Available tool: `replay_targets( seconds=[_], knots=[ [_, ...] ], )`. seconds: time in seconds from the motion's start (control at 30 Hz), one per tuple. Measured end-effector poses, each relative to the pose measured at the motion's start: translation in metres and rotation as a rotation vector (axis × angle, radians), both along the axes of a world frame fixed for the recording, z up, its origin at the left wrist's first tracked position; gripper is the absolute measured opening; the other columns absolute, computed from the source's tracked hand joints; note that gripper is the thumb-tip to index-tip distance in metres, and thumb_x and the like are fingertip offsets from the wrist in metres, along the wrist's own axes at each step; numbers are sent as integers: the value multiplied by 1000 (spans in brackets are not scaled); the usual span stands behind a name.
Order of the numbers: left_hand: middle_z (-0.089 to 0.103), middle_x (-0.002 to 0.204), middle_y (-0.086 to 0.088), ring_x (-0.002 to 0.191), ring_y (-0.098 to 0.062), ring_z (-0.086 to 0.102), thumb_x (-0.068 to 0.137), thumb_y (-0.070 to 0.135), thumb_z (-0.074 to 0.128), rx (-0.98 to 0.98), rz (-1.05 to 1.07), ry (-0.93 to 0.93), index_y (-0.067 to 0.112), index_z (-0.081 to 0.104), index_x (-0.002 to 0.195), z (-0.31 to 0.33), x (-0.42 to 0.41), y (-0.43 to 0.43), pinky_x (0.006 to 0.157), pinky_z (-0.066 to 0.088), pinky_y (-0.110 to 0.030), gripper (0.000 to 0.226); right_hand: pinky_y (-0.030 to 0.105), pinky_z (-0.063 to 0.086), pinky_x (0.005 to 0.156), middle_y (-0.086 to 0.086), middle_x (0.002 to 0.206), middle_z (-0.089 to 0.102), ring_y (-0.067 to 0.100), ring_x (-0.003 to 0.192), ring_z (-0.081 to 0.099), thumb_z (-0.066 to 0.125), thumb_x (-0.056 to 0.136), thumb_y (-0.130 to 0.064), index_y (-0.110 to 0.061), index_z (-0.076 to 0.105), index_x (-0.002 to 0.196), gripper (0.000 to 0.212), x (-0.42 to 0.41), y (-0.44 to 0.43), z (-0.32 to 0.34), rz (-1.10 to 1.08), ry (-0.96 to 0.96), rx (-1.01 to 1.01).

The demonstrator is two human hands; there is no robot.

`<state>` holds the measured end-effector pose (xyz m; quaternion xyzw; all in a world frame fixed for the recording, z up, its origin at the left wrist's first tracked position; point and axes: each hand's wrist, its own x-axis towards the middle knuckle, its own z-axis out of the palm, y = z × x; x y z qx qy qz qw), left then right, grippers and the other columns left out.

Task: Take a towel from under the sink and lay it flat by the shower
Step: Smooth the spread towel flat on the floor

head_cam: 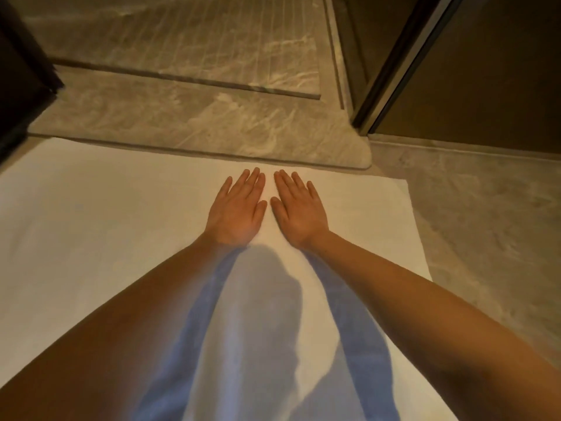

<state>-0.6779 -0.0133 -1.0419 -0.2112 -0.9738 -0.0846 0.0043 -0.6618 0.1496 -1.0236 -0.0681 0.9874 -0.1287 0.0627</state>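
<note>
Grey marble floor tile [473, 214] runs under us, and the raised marble shower curb [197, 129] crosses just ahead. We have the white towel [106, 226] spread out on the floor. Its far edge lies right along the near side of that curb, and its right corner reaches a little past the curb's rounded end. Our left hand [236, 208] and right hand [299, 212] rest palm-down on the towel side by side, just short of the curb, fingers straight and close together, gripping nothing. We judge the towel soft, light and limp. It will bunch if shoved and may slide on smooth tile, so flat palms sweeping outward suit it. To shift it, we'd pinch a corner or the edge along the curb.
</note>
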Motion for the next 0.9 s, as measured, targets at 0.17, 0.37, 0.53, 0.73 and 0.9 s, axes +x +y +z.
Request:
replay_targets(
  seconds=[0.17, 0.37, 0.53, 0.73, 0.9],
  knots=[
    [20, 163, -4, 150, -17, 15, 97, 36, 18, 62, 34, 19, 13, 24, 155, -3, -1, 1, 122, 6, -40, 63, 37, 1, 121, -1, 165, 9, 16, 151, 2, 19, 104, -43, -20, 8, 158, 59, 4, 103, -5, -44, 28, 75],
    [23, 161, -5, 149, -18, 18, 96, 34, 21, 105, 32, 40, 11, 29, 153, 0, 1, 2, 122, 8, -41, 62, 35, 2, 121, 4, 165, 9, 18, 151, 4, 15, 102, -45, -16, 8, 157, 63, 10, 165, -7, -195, 43, 103],
    [13, 164, -3, 151, -17, 8, 101, 35, 21, 49, 42, -22, 13, 18, 156, 0, -9, 6, 122, 2, -40, 59, 36, 3, 123, 4, 165, 7, 18, 151, 4, 19, 104, -43, -16, 6, 157, 61, 0, 166, -2, -166, 46, 108],
    [13, 164, -5, 151, -18, 8, 103, 34, 25, 48, 20, -27, 11, 18, 156, 4, -9, 4, 122, 2, -40, 58, 38, 7, 123, 8, 164, 12, 21, 151, 8, 23, 103, -43, -13, 10, 157, 63, 2, 166, 1, -304, 47, 93],
    [2, 165, -4, 151, -16, -1, 104, 37, 19, -6, 20, -94, 13, 6, 157, 10, -7, 6, 122, -3, -40, 59, 39, 4, 123, 11, 165, 3, 25, 151, 1, 14, 103, -47, -8, 2, 156, 67, 1, 171, 14, -425, -86, 206]
  ],
)
